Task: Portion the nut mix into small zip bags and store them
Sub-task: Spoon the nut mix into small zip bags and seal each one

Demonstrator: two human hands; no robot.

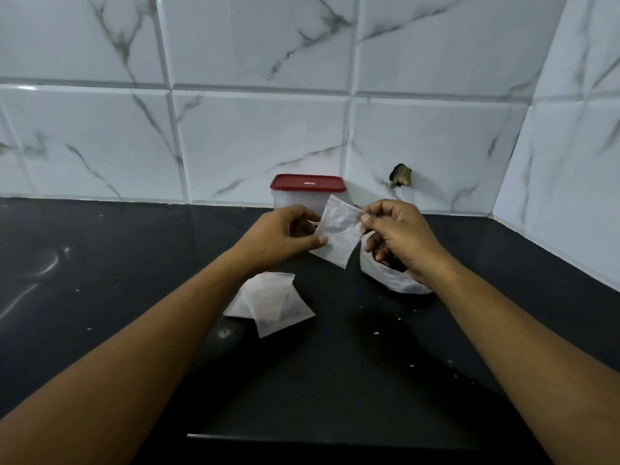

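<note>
Frosted, flat, square plastic zip bag (337, 234) is pinched by left hand (280, 238) and right hand (396, 234) above glossy black counter (134, 263).

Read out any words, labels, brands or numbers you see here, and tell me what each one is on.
No text here is legible.
Red lid: one small pale mark at its middle, too small and blurred to read.
Zip bag held in both hands: no print shows.
Spare bags on the counter: no print shows.
Nut bag: no print shows.
</note>
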